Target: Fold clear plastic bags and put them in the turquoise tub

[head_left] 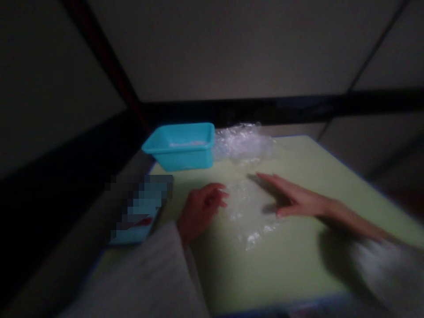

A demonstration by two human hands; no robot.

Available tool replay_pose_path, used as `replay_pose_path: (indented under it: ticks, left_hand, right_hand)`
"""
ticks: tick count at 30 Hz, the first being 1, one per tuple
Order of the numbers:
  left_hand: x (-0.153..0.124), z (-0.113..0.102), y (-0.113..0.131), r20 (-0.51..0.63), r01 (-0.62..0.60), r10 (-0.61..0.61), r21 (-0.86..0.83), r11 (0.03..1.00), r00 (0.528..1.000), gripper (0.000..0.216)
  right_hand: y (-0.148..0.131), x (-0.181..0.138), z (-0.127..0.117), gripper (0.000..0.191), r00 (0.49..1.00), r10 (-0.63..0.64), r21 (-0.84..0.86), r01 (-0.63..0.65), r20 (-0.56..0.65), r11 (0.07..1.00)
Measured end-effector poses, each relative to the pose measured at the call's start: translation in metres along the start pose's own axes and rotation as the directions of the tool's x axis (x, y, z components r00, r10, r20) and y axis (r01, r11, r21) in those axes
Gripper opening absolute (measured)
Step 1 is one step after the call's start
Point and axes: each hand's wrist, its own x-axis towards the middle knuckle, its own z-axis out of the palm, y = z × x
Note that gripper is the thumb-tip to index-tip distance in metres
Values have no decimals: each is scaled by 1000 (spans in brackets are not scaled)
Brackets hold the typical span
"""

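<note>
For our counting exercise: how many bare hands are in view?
2: the left hand at the left side of the nearer clear plastic, the right hand at its right side. None seems hidden.

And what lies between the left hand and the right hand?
In the head view, a piece of clear plastic lies on the table between the left hand and right hand.

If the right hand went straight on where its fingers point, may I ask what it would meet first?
The right hand would probably meet the crumpled clear plastic film first, beside the turquoise plastic basin, though depth is unclear here.
</note>
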Motion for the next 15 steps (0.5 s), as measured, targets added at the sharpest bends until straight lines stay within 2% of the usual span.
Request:
replay_pose_path:
  ticks: [2, 5, 9, 15]
  left_hand:
    - [-1, 4, 6, 35, 49, -41, -240, 970, 999, 27]
    - [-3, 12, 15, 124, 92, -48, -384, 919, 991, 24]
    - [-3, 22, 18, 208, 122, -48, -358, 926, 977, 21]
    - [1, 26, 7, 193, 43, -3, -203, 978, 981, 17]
  right_hand:
    - [-9, 4, 5, 77, 997, -28, 156, 38, -67, 987]
    - [-20, 10, 17, 64, 990, -49, 403, 100, -135, 910]
    - [-25, 16, 28, 58, 990, -39, 528, 107, -139, 843]
    - [-21, 18, 28, 55, 995, 11, 523, 43, -101, 851]
